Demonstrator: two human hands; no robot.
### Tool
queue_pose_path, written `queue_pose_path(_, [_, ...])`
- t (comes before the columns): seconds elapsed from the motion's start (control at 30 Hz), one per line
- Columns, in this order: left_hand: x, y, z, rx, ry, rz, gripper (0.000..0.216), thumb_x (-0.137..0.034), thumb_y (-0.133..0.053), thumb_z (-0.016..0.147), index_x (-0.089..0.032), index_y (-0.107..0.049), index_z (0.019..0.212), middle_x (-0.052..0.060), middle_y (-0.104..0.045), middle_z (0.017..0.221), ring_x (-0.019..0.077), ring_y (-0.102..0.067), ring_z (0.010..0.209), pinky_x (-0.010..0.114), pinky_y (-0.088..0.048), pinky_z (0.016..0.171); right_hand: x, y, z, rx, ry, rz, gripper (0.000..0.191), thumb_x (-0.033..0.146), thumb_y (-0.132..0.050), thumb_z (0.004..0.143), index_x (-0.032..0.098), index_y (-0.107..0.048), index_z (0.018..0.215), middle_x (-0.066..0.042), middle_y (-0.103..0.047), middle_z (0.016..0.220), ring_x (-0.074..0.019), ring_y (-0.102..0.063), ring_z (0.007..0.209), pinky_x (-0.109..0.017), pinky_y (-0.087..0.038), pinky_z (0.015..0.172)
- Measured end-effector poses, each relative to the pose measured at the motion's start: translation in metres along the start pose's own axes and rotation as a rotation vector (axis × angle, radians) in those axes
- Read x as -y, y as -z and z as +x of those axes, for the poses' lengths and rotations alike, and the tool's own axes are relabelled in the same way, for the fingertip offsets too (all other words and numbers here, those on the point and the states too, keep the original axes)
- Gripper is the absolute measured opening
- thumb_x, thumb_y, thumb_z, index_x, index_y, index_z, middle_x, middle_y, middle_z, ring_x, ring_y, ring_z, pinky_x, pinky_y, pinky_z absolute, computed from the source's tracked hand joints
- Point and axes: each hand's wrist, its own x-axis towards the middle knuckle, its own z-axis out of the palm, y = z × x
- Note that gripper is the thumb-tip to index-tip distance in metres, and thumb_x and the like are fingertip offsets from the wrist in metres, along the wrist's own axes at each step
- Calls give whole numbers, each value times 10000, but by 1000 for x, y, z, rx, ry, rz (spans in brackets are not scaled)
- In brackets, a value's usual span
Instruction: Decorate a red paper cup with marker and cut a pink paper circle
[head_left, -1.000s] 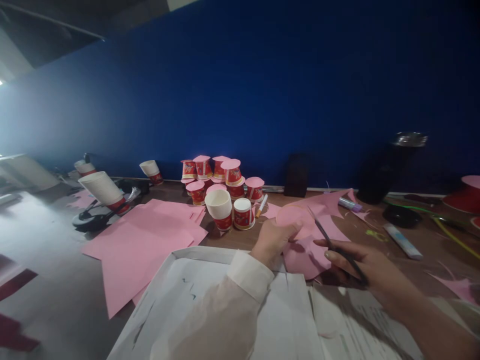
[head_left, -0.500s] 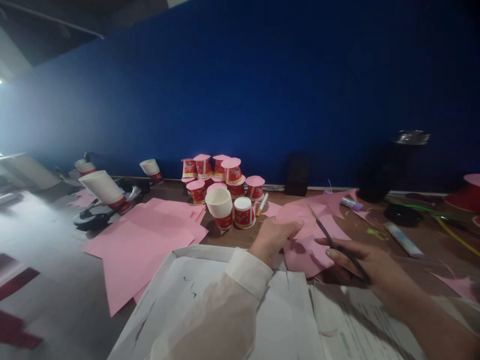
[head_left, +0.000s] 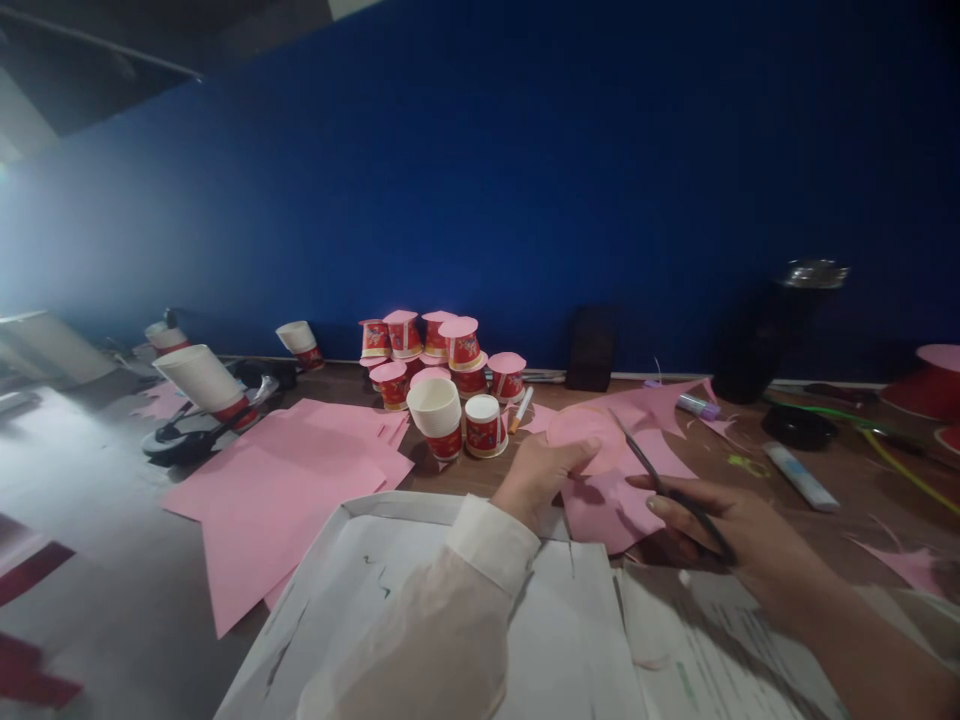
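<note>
pink paper circle [head_left: 581, 425]: above the brown table [head_left: 750, 440], over pink paper scraps [head_left: 611, 500] | left hand [head_left: 534, 478]: fingers curled, pinching the circle at its near edge | right hand [head_left: 731, 530]: fingers closed around scissors [head_left: 660, 480], blade tips at the circle's right edge | red paper cups [head_left: 450, 375]: well behind, to the left

On the desk [head_left: 480, 475], the cluster of cups [head_left: 439, 375] stands behind my left grip [head_left: 536, 475]. Sheets of paper [head_left: 285, 480] lie left of it. My right grip [head_left: 720, 535] is right of the paper circle [head_left: 577, 430], the glue tube [head_left: 799, 477] farther right.
</note>
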Motion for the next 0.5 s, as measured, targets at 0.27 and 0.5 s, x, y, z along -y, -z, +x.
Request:
queue_pose_path(0.27, [-5, -3, -3, -13, 1, -33, 400, -297, -882, 586, -104, -727, 901, 69, -683, 761, 189, -630, 720, 341, -546, 709, 3, -2, -1, 4, -35, 44, 766, 678, -748, 696, 140, -721, 1240, 55, -424, 556, -110, -402, 490, -259, -355, 449])
queue_pose_path(0.5, [-4, -4, 1, -45, 16, -63, 401, -279, -885, 589, -90, -718, 902, 77, -696, 783, 167, -627, 667, 311, -549, 642, 6, -4, -5, 4, -39, 82, 772, 667, -770, 681, 130, -720, 1233, 54, -430, 561, -102, -413, 493, -274, -447, 486])
